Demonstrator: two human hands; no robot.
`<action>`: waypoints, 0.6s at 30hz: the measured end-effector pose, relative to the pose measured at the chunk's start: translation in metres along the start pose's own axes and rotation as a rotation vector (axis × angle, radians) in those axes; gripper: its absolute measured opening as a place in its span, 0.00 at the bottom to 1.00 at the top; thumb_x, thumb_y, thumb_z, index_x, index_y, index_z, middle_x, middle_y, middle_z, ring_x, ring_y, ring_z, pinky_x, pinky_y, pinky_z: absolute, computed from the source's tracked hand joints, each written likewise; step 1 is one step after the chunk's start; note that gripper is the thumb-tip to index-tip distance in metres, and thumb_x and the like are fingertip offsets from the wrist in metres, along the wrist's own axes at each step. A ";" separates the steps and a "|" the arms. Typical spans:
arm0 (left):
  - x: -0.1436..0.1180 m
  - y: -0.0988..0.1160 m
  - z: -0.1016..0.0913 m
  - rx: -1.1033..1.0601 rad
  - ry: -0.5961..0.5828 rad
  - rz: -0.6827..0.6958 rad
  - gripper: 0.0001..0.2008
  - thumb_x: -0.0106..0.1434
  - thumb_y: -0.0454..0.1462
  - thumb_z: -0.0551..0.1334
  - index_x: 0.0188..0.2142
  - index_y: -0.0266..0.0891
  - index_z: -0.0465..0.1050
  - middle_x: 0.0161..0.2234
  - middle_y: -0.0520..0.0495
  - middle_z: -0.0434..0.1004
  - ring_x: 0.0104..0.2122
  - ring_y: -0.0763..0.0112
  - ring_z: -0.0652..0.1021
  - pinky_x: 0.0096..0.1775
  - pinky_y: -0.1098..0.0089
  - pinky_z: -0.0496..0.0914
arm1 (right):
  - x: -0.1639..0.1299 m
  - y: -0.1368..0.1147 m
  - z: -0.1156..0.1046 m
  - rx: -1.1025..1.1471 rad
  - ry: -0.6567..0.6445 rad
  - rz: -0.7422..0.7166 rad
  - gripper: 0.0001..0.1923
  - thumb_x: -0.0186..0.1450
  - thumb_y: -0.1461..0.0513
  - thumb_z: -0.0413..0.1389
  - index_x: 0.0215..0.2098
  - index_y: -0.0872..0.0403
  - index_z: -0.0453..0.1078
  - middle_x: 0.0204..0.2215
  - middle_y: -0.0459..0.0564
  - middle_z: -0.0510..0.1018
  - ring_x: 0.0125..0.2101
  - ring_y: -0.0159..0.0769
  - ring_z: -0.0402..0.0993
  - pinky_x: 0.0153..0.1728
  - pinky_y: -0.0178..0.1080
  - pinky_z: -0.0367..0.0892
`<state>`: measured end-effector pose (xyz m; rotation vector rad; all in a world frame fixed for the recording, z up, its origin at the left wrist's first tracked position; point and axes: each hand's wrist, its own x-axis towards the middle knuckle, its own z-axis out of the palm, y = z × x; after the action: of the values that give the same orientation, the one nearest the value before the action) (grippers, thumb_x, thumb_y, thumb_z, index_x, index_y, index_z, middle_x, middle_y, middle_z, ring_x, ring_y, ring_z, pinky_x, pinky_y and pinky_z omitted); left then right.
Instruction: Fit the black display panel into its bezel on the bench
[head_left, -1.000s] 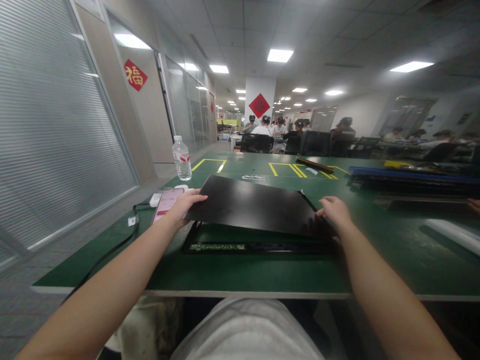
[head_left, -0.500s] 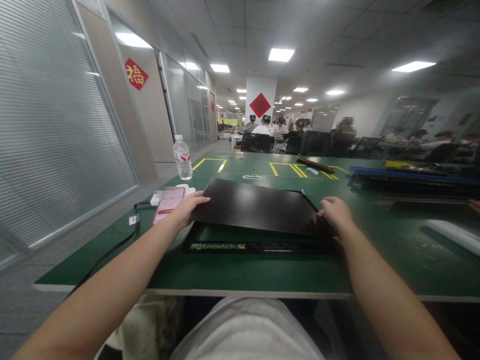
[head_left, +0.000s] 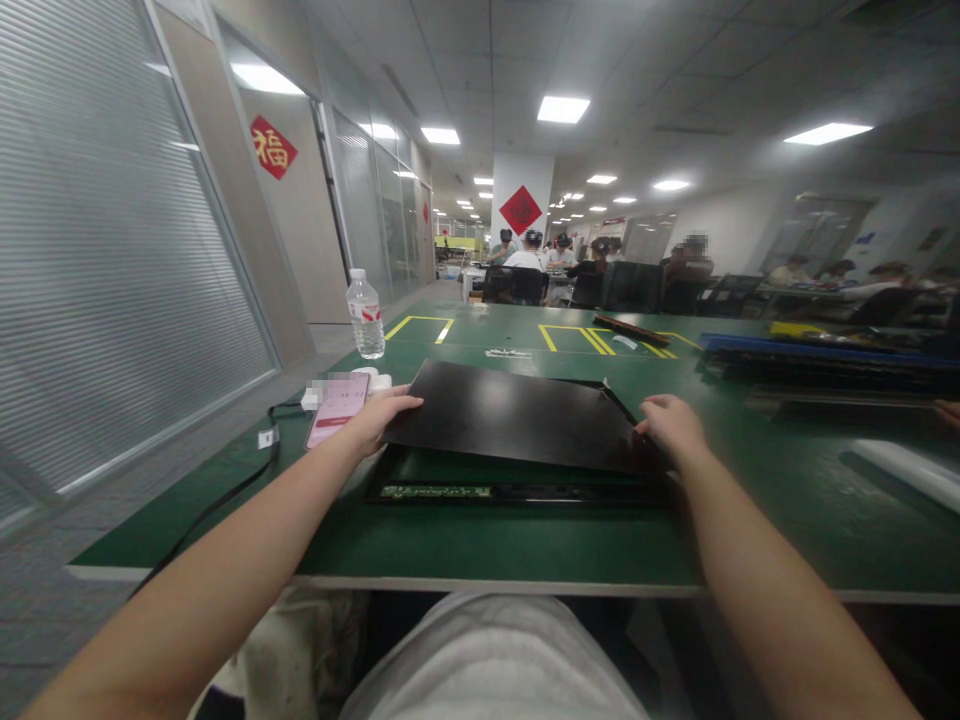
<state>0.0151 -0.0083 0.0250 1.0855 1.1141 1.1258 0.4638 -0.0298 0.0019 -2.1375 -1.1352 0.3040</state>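
Thin black rectangular panel (head_left: 517,415): near edge tilted up above long black frame (head_left: 510,490) on green bench (head_left: 465,545). Left hand (head_left: 375,418) grip closed on left edge; right hand (head_left: 671,425) apparently clasping right corner. Pink phone (head_left: 336,422) just beside the left hand.

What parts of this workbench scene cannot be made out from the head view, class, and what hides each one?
- Frame under the black panel: the panel hides most of it.
- Right hand fingertips: tucked behind the panel's edge.
- Phone screen: blurred.
- Circuit strip markings: too small.
- White object on the green table: cut by the right edge.
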 end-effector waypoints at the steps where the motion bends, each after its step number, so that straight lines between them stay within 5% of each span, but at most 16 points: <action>1: 0.000 0.000 0.000 0.000 -0.006 0.000 0.16 0.44 0.32 0.69 0.36 0.37 0.79 0.28 0.46 0.84 0.24 0.64 0.81 0.25 0.72 0.71 | -0.001 -0.001 -0.001 -0.004 -0.001 0.004 0.22 0.61 0.58 0.53 0.53 0.53 0.71 0.26 0.49 0.82 0.41 0.44 0.79 0.38 0.40 0.67; 8: 0.003 -0.004 -0.003 0.007 -0.068 0.009 0.19 0.45 0.33 0.70 0.40 0.37 0.80 0.30 0.45 0.85 0.26 0.62 0.82 0.28 0.69 0.73 | -0.007 -0.006 -0.003 -0.045 0.012 0.005 0.21 0.60 0.59 0.54 0.52 0.53 0.72 0.26 0.50 0.82 0.36 0.44 0.79 0.37 0.41 0.68; 18: 0.010 -0.008 -0.004 0.015 -0.032 -0.050 0.11 0.45 0.29 0.71 0.31 0.37 0.78 0.24 0.46 0.82 0.22 0.64 0.80 0.25 0.69 0.72 | -0.008 -0.009 -0.004 -0.125 0.011 -0.036 0.20 0.59 0.60 0.55 0.49 0.52 0.75 0.26 0.50 0.82 0.37 0.45 0.79 0.35 0.40 0.69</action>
<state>0.0128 0.0006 0.0155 1.0784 1.1201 1.0592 0.4552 -0.0349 0.0102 -2.2211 -1.2132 0.2094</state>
